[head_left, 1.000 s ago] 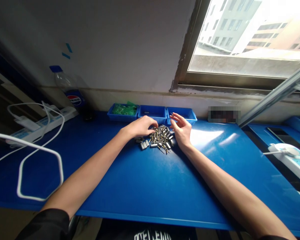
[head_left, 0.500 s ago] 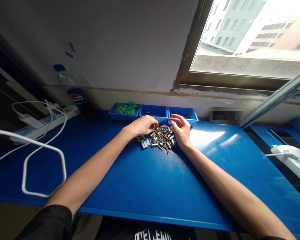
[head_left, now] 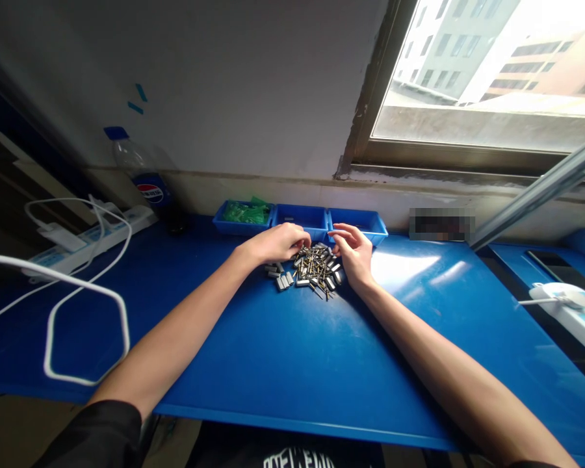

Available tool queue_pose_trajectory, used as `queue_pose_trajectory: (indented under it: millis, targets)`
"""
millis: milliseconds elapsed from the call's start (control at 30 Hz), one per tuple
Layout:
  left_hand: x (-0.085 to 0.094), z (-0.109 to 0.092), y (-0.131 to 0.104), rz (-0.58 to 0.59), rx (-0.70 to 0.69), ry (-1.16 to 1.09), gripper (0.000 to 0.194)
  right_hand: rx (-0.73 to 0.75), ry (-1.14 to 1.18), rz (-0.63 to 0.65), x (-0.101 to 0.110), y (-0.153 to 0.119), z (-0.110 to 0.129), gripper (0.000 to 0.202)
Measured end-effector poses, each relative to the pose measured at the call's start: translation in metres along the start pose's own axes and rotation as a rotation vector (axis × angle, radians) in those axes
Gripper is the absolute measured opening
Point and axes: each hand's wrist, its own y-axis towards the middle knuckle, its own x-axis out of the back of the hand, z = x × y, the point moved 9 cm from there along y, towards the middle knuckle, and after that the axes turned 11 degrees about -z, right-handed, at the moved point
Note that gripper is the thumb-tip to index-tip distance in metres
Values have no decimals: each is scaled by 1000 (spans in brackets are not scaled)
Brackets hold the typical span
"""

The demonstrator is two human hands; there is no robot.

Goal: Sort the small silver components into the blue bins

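Observation:
A pile of small metal parts (head_left: 316, 266) lies on the blue table, mixing thin brass-coloured pins with short silver cylinders. My left hand (head_left: 285, 242) is at the pile's far left edge, its fingertips pinched together; whatever is between them is too small to make out. At the pile's right side is my right hand (head_left: 353, 253), with its fingers apart and curved toward the parts. Right behind the hands stand three joined blue bins. Green plastic bags fill the left bin (head_left: 241, 229), a small piece lies in the middle bin (head_left: 302, 233), and my right fingers partly cover the right bin (head_left: 377, 227).
A cola bottle (head_left: 149, 188) stands at the back left beside a white power strip (head_left: 97, 240). White cable (head_left: 121, 305) loops over the table's left side. Another power strip (head_left: 572, 309) is at the right, below a slanted metal bar (head_left: 541, 185).
My left fingertips have lifted slightly and shifted a little right over the pile's edge. My right hand has barely moved.

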Motion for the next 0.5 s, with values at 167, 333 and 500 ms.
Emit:
queue_pose_trajectory:
  millis: [167, 333, 500]
  targets:
    - [17, -5, 3, -102, 2, -93, 19, -6, -8, -2, -1, -1, 1, 25]
    - [37, -9, 7, -369, 20, -225, 16, -30, -41, 124, -12, -8, 8, 30]
    - [38, -6, 7, -481, 34, -324, 19, -82, 3, 277, -23, -15, 9, 39]
